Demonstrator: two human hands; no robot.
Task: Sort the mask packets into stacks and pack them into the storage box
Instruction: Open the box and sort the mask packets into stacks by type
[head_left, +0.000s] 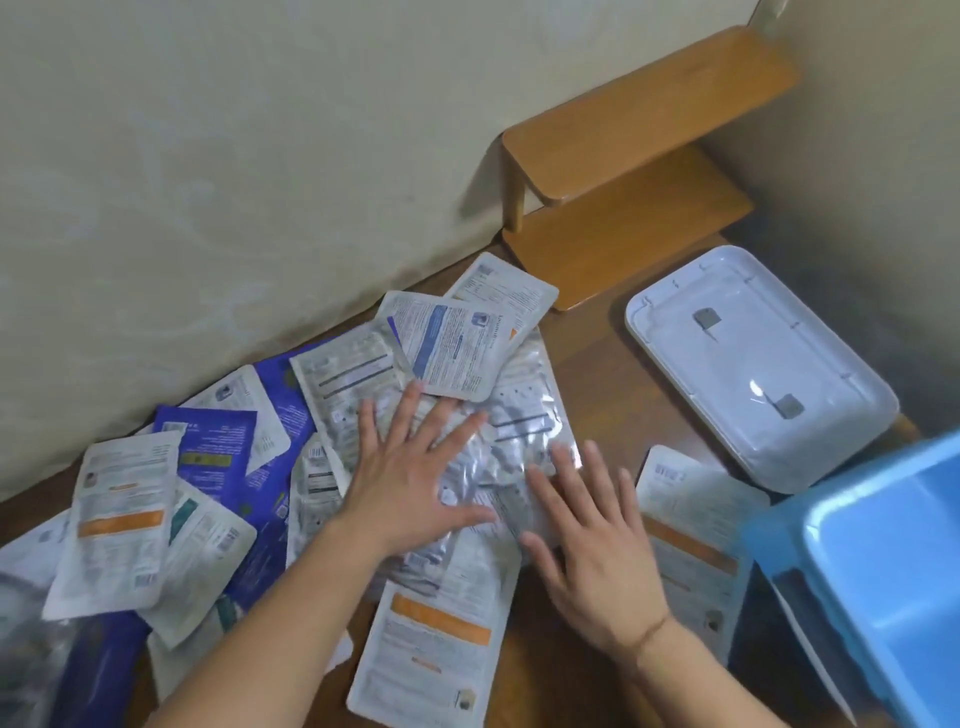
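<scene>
Several mask packets lie scattered in a loose heap on the wooden floor along the wall. Most are white or silver (524, 415), some carry an orange band (439, 621), and a few are dark blue (218, 457). My left hand (410, 478) lies flat with fingers spread on the silver packets in the middle of the heap. My right hand (592, 540) rests beside it with straight fingers, its fingertips on the same silver packets. The blue storage box (883, 561) stands at the lower right, with nothing visible inside it. Another orange-banded packet (691, 525) lies between my right hand and the box.
A white lid (753, 364) lies upside down on the floor at the right, beyond the box. A small wooden two-tier shelf (639, 156) stands in the corner against the pale wall. Bare floor shows between the heap and the lid.
</scene>
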